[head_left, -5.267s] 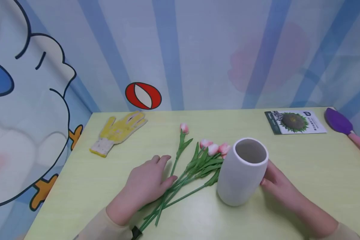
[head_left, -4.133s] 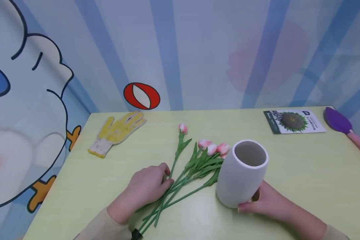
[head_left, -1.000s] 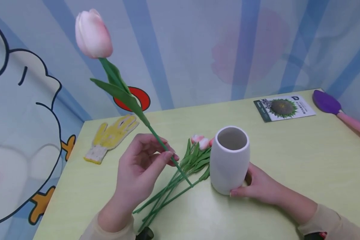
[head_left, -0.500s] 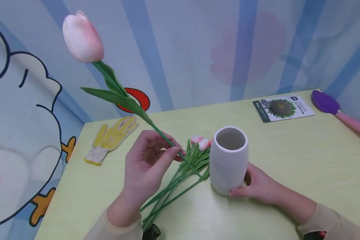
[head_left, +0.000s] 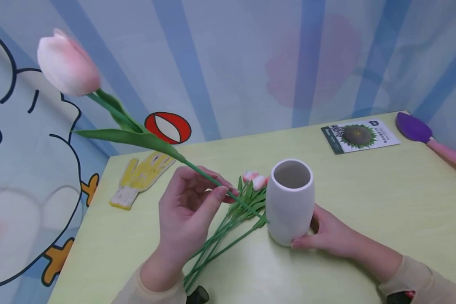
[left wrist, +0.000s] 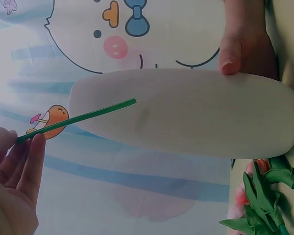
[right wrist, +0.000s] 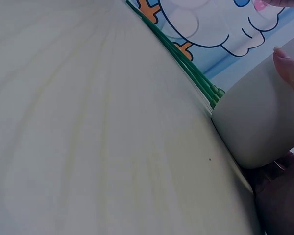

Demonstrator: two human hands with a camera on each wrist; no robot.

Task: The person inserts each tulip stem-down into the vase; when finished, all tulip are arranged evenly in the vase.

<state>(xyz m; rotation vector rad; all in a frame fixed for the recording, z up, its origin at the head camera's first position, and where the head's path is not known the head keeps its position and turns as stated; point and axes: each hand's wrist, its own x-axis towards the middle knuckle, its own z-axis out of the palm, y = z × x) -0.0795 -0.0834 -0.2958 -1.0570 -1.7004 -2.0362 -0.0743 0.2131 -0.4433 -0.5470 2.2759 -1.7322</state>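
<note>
My left hand (head_left: 186, 211) pinches the green stem of a pink-and-white artificial tulip (head_left: 70, 65) between thumb and fingers. The flower is raised and leans to the upper left, while its stem end points down right towards the vase. The left wrist view shows that stem end (left wrist: 103, 110) in front of the white vase (left wrist: 186, 117). Upright on the table, the vase (head_left: 290, 211) has its mouth facing up. My right hand (head_left: 332, 234) grips it low on its right side, the thumb near the base. More tulips (head_left: 247, 207) lie left of the vase, partly hidden by it.
A yellow-and-white work glove (head_left: 140, 179) lies at the back left of the table (head_left: 349, 190). At the back right are a flat printed packet (head_left: 361, 136) and a purple scoop-like tool (head_left: 414, 126) with a pink handle. A patterned cloth wall (head_left: 243, 76) rises behind.
My left hand has lifted one tulip from the pile, and its flower has since tilted farther left. The right hand has shifted lower on the vase and lately stays still.
</note>
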